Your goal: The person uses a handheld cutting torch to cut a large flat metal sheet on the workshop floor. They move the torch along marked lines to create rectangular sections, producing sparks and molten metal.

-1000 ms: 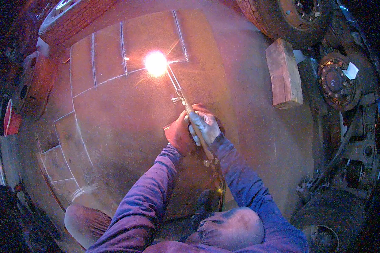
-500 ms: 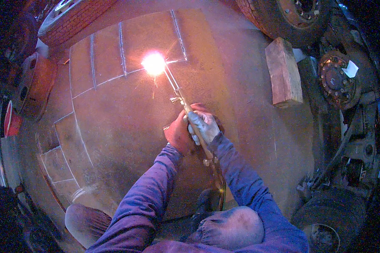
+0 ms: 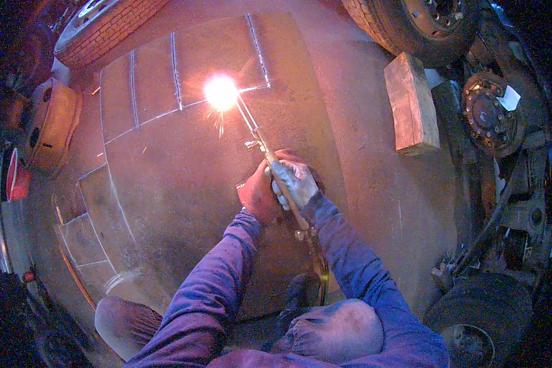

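Note:
A cutting torch [image 3: 266, 151] slants up and left in front of me, its thin twin tubes ending at a blinding glow [image 3: 221, 92]. Sparks fall just below that glow. My right hand [image 3: 298, 186] is closed around the torch's body. My left hand [image 3: 256, 195], in a red glove, is closed at the torch from the left side, partly hidden under it. Beneath lies a large brown steel plate [image 3: 184, 184] with pale marked lines; the glow sits on one of them. The torch's tip is lost in the glare.
At the far right are a wooden block [image 3: 411, 107] and a tyre [image 3: 383, 30]; another tyre [image 3: 113, 30] lies far left. A rusty wheel rim [image 3: 55, 129] and red container [image 3: 19, 178] line the left edge. A hub [image 3: 487, 113] and dark machine parts fill the right side.
The glow and torch tip have shifted slightly left along the marked line. More sparks fall below it, and the surroundings look brighter. Both hands keep their hold.

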The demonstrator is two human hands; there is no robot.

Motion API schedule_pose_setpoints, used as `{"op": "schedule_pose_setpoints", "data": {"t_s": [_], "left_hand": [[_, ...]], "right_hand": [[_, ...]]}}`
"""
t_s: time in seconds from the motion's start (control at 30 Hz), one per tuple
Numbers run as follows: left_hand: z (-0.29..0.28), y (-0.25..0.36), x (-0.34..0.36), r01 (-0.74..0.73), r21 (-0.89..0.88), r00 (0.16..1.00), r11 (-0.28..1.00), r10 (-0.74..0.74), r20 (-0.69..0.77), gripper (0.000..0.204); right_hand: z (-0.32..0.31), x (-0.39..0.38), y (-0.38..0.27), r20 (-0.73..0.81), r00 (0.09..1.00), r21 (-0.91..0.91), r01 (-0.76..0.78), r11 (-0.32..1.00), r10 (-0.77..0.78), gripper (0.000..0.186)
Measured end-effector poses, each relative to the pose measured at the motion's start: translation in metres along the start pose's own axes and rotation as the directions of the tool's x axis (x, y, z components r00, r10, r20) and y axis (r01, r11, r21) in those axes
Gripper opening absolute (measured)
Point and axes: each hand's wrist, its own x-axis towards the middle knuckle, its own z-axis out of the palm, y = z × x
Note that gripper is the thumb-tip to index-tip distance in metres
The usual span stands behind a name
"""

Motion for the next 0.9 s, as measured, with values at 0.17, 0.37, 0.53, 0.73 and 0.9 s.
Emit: {"op": "schedule_pose_setpoints", "data": {"t_s": [0.17,0.37,0.53,0.73,0.9], "left_hand": [[-0.015,-0.006,0.003,-0.035,0.359,0.997,0.933,0.055,-0.046,0.042],[-0.009,-0.003,0.002,-0.091,0.242,0.996,0.966,0.087,0.028,0.043],[-0.001,0.0,-0.004,-0.018,0.011,1.0,1.0,0.018,0.025,0.044],[-0.015,-0.001,-0.001,0.1,-0.078,0.993,0.992,-0.095,0.073,0.04],[-0.008,-0.003,0.002,0.092,-0.086,0.994,0.992,-0.096,-0.049,0.038]], "right_hand": [[0.0,-0.002,-0.003,-0.016,1.0,-0.027,-0.014,1.0,0.013,0.041],[0.001,-0.003,-0.004,0.002,1.0,0.002,0.001,1.0,-0.001,0.042],[0.003,-0.004,-0.004,-0.014,1.0,0.013,-0.018,1.0,0.018,0.041],[0.002,-0.004,-0.004,-0.002,1.0,0.012,-0.015,1.0,0.015,0.041],[0.002,-0.002,-0.004,-0.009,0.999,0.007,-0.031,0.999,0.031,0.04]]}}
